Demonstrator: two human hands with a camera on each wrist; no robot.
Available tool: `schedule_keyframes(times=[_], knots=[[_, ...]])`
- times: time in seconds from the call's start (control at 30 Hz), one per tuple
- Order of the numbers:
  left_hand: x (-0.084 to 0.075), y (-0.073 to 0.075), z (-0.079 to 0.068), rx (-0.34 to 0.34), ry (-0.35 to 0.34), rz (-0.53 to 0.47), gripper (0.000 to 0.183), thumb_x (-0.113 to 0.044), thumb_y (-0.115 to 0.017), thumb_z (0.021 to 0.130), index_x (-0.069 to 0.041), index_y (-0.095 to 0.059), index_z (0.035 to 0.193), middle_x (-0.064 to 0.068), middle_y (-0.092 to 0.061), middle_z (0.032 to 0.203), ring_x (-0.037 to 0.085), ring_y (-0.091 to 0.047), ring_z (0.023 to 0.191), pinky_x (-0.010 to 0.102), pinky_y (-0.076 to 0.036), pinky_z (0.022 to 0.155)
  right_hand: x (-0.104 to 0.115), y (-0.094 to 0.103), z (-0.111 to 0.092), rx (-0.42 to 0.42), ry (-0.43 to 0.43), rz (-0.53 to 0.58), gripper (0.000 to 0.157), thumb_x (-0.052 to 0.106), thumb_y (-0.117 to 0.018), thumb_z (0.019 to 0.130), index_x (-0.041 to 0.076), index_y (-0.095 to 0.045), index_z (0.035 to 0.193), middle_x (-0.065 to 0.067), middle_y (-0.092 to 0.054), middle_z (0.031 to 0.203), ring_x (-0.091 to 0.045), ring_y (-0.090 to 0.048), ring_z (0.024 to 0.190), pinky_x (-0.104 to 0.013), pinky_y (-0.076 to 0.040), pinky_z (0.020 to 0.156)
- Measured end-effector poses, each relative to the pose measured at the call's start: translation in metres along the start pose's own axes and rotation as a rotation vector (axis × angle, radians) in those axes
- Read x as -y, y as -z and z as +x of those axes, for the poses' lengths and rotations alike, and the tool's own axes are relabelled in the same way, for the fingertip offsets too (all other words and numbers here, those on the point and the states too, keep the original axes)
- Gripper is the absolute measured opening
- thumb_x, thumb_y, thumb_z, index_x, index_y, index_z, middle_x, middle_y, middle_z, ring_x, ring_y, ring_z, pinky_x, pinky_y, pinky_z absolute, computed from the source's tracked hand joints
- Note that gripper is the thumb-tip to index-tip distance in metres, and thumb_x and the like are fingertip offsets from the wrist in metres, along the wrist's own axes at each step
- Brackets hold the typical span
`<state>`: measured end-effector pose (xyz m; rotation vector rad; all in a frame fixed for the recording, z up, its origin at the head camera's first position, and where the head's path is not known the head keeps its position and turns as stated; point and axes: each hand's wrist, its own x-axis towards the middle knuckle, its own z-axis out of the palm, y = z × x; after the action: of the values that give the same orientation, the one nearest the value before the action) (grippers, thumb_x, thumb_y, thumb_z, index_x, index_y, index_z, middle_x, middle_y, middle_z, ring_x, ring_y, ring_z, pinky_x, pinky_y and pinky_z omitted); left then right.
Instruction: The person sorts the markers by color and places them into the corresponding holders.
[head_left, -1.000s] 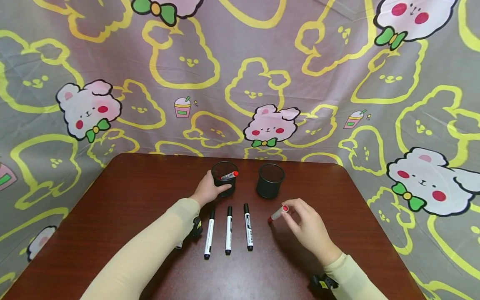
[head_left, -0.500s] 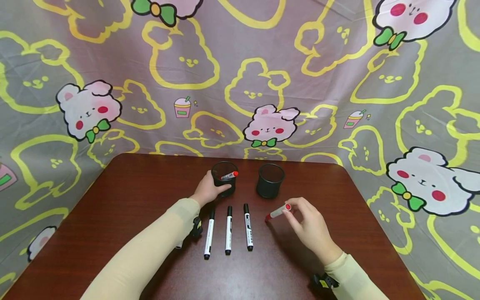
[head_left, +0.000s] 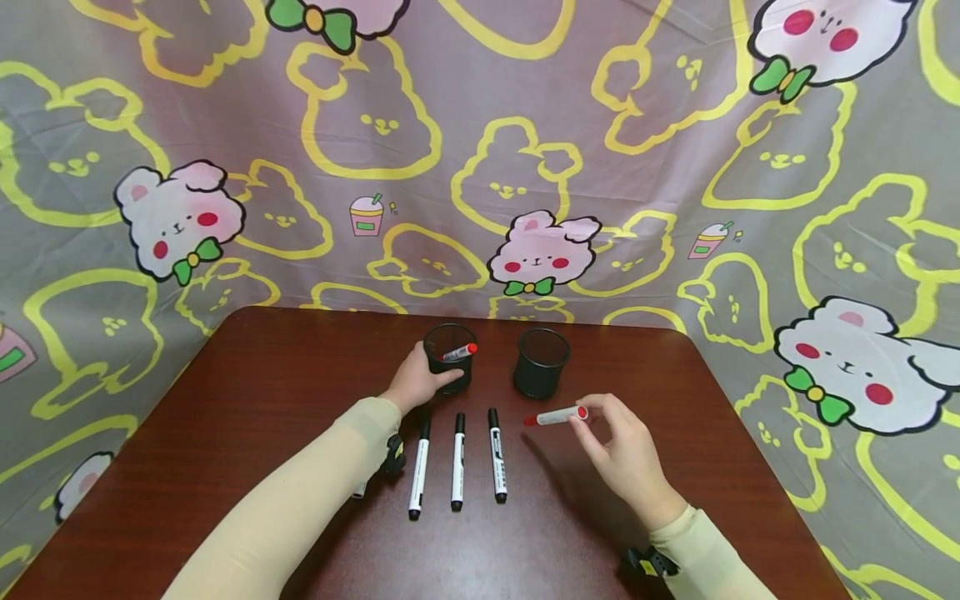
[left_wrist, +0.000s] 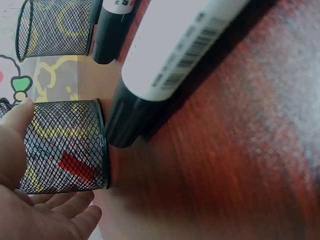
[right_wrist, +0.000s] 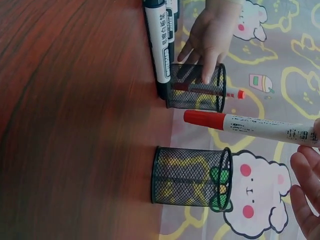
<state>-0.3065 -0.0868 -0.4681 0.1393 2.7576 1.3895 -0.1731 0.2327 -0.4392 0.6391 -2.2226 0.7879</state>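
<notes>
My left hand grips the left black mesh pen cup, its thumb across the near side and the other fingers round the far side. Inside that cup leans a red-capped marker, cap end down and red tail above the rim. Above the table, my right hand pinches a second red marker by its tail end between thumb and fingers. Its red cap points left. The right mesh pen cup stands upright beyond this marker, with no hand on it.
Three black-capped whiteboard markers, left, middle and right, lie roughly side by side in front of the cups. A pale end of something shows beneath the left forearm. A patterned cloth hangs behind the brown table.
The red marker in my right hand has swung from a downward slant to nearly level, its cap rising and moving left. The left hand and its cup stay in place.
</notes>
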Motion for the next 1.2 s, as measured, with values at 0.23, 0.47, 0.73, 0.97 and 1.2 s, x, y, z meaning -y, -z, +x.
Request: schedule_keyframes(times=[0.23,0.47,0.73,0.97,1.2], knots=[[-0.002,0.001,-0.002,0.000,0.006,-0.003,0.086,-0.037,-0.081,0.090,0.003,-0.034,0.150,0.024,-0.052,0.144,0.038,-0.054,0.134,0.053,-0.045,0.112,0.001,-0.001,0.002,-0.016,0.005,0.009,0.030,0.005,-0.083,0.082,0.006,-0.067,0.107,0.000,-0.068,0.093,-0.011,-0.064,0.081,-0.022,-0.051,0.074],[-0.005,0.001,-0.003,0.005,0.013,-0.004,0.088,-0.038,-0.080,0.091,0.004,-0.033,0.151,0.024,-0.052,0.145,0.039,-0.054,0.135,0.053,-0.045,0.111,0.004,0.000,0.005,-0.030,0.005,0.030,0.031,0.003,-0.084,0.081,0.005,-0.067,0.106,-0.001,-0.068,0.094,-0.014,-0.063,0.080,-0.016,-0.049,0.075],[-0.002,0.001,-0.001,0.010,0.015,-0.009,0.087,-0.038,-0.081,0.090,0.002,-0.033,0.151,0.023,-0.052,0.145,0.038,-0.054,0.135,0.054,-0.045,0.112,0.008,-0.003,0.016,-0.060,0.033,0.061,0.029,0.003,-0.083,0.081,0.005,-0.067,0.105,0.000,-0.067,0.094,-0.015,-0.062,0.081,-0.015,-0.049,0.076],[0.000,0.001,-0.001,0.008,0.002,-0.011,0.086,-0.038,-0.080,0.091,0.002,-0.033,0.150,0.023,-0.052,0.145,0.038,-0.054,0.134,0.054,-0.045,0.111,0.011,-0.009,0.026,-0.081,0.049,0.080,0.030,0.003,-0.083,0.081,0.004,-0.067,0.106,-0.002,-0.067,0.094,-0.019,-0.063,0.081,-0.015,-0.049,0.078],[0.000,0.001,-0.001,0.005,0.005,-0.002,0.087,-0.040,-0.080,0.091,0.004,-0.033,0.151,0.024,-0.052,0.145,0.038,-0.054,0.134,0.053,-0.046,0.111,0.011,-0.017,0.034,-0.115,0.056,0.107,0.030,0.000,-0.082,0.081,0.003,-0.067,0.106,-0.003,-0.069,0.095,-0.019,-0.064,0.081,-0.016,-0.049,0.075]])
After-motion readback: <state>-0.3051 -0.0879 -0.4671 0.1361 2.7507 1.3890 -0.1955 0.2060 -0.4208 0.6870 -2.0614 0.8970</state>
